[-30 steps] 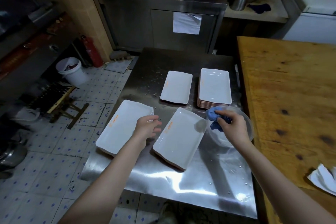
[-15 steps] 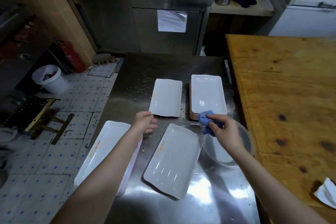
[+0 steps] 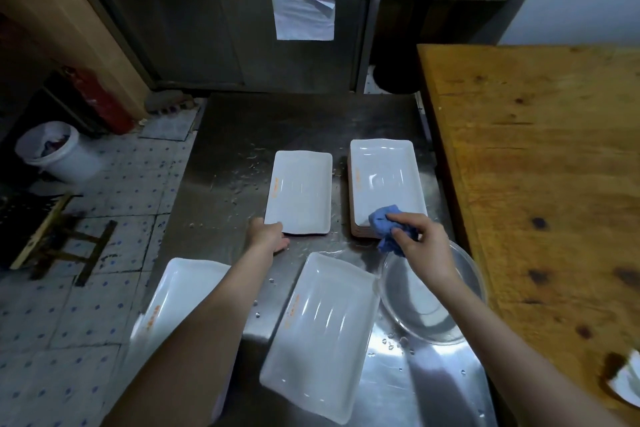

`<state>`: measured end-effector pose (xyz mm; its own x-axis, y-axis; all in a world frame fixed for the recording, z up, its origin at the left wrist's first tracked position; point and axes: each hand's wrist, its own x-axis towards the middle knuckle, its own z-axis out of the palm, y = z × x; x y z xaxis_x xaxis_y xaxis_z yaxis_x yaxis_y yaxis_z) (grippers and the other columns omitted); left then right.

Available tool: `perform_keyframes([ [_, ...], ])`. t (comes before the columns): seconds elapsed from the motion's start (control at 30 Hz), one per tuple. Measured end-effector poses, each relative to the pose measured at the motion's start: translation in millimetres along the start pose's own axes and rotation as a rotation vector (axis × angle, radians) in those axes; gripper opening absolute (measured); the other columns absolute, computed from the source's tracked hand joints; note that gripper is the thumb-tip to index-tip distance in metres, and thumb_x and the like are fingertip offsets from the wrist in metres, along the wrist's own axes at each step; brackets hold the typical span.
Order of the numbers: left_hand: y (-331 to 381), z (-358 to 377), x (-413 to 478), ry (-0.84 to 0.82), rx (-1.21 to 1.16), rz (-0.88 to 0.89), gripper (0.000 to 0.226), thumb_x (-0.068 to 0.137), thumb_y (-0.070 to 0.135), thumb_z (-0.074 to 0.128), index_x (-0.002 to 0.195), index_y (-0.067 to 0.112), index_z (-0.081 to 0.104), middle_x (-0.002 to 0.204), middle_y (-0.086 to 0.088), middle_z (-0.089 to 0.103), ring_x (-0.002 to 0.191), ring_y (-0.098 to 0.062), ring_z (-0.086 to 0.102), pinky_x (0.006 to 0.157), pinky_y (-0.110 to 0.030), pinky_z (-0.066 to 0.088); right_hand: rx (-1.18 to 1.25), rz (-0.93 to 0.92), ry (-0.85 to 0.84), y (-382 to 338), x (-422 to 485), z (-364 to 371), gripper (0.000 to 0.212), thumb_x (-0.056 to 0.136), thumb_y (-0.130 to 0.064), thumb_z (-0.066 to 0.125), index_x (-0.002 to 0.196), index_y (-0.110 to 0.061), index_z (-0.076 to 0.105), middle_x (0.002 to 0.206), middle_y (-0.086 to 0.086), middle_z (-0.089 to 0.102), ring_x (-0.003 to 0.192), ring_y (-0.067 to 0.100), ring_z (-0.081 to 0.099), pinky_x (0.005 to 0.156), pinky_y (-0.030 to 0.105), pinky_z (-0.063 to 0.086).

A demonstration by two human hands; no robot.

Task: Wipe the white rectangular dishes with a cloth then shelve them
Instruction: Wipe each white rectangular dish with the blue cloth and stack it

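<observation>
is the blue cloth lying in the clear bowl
No, the right hand grips the blue cloth at the near edge of the dish stack, beyond the clear bowl.

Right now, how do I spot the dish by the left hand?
On the stainless steel table, find the far stack of white rectangular dishes. Left of it lies a single white dish, unstacked, the left hand at its near corner.

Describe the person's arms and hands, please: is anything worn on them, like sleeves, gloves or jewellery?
The left arm and the right arm are bare as far as the picture shows, with no sleeve in view. The left hand and the right hand wear no gloves. No watch, bracelet or ring shows, though the hands show only partly.
</observation>
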<state>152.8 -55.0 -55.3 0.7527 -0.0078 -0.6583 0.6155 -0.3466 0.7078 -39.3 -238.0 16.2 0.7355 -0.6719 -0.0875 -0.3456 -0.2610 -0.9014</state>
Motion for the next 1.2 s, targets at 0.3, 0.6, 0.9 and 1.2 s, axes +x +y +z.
perform_keyframes([
  [0.3,-9,8,16,0.195,-0.095,-0.016,0.009,0.080,0.005,0.060,0.088,0.001,0.061,0.062,-0.004,0.057,0.054,-0.022,0.056,0.068,-0.031,0.051,-0.009,-0.034,0.004,3,12,1,0.026,0.083,0.006,0.062,0.101,-0.010,0.070,0.100,0.006,0.065,0.088,0.000,0.058,0.074,0.003,0.040],
  [0.6,3,26,9,0.239,-0.241,0.006,0.025,0.073,-0.002,0.048,0.088,0.013,0.063,0.086,-0.007,0.066,0.073,-0.025,0.065,0.079,-0.044,0.058,-0.031,-0.048,0.036,13,6,-16,0.025,0.083,0.005,0.062,0.098,-0.013,0.071,0.099,0.005,0.067,0.090,0.004,0.059,0.077,0.009,0.042],
  [0.9,17,11,0,0.300,-0.277,0.028,0.033,0.082,0.000,0.045,0.108,0.006,0.064,0.099,-0.010,0.066,0.083,-0.029,0.063,0.083,-0.046,0.057,-0.034,-0.070,0.082,18,-7,-35,0.025,0.081,0.007,0.063,0.096,-0.011,0.071,0.099,0.001,0.066,0.092,0.005,0.059,0.077,0.004,0.040],
  [1.2,20,-20,-40,0.261,-0.341,0.085,0.031,0.087,-0.002,0.042,0.101,0.013,0.065,0.099,-0.007,0.068,0.084,-0.027,0.066,0.073,-0.036,0.058,0.014,-0.067,0.082,13,-25,-47,0.026,0.083,0.001,0.064,0.097,-0.020,0.070,0.103,0.002,0.065,0.092,0.003,0.058,0.081,0.019,0.048],
])
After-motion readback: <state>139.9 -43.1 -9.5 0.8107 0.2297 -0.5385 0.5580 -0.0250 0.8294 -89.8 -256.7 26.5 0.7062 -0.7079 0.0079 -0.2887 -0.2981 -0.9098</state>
